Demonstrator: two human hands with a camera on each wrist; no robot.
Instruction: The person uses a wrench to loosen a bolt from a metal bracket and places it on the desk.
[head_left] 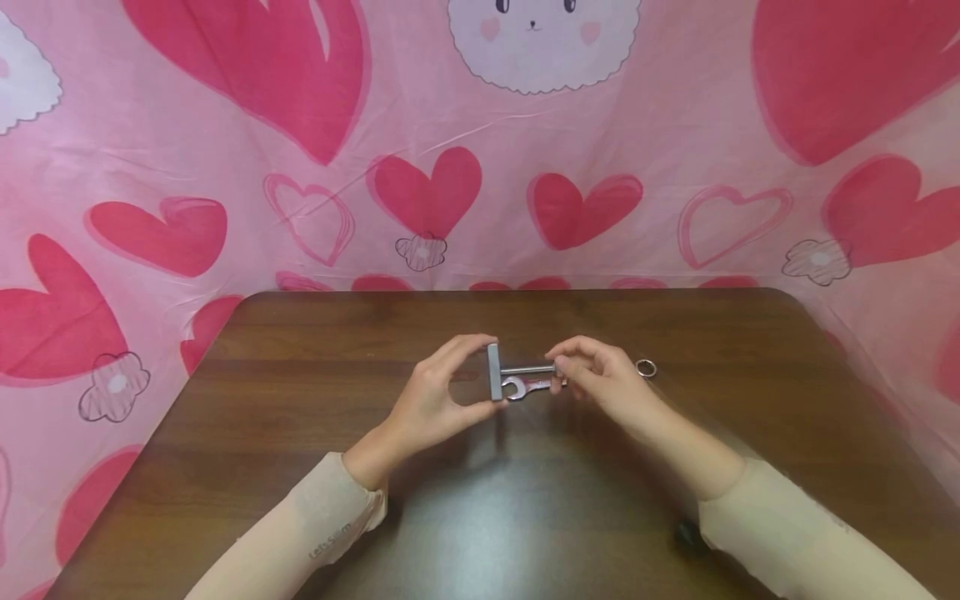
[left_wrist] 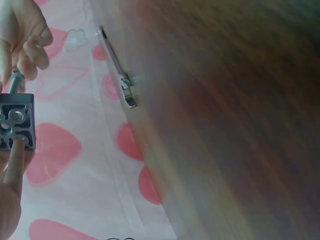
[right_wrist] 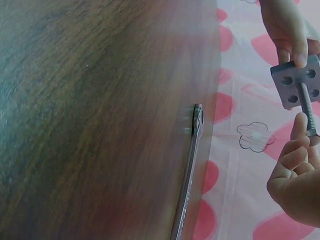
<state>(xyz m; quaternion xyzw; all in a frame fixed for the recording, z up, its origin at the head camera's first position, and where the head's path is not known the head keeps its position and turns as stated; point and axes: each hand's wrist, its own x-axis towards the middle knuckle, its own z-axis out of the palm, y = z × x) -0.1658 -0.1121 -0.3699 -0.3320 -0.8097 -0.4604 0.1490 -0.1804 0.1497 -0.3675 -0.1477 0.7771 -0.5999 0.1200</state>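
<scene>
My left hand grips a small grey square plate by its edges, thumb below and fingers above. Holes near its corners show in the right wrist view, and its other face is ribbed. Out of the middle of the plate stands a threaded bolt, pointing to the right. The thumb and fingers of my right hand pinch the bolt's far end, where a wider hexagonal part is partly covered. Behind the hands a combination wrench lies on the table, its middle hidden by the right hand.
The brown wooden table has rounded far corners. A pink cloth with hearts hangs behind it and at both sides. Beside the right sleeve is a dark, blurred object. The wrench's ring end shows past the right hand.
</scene>
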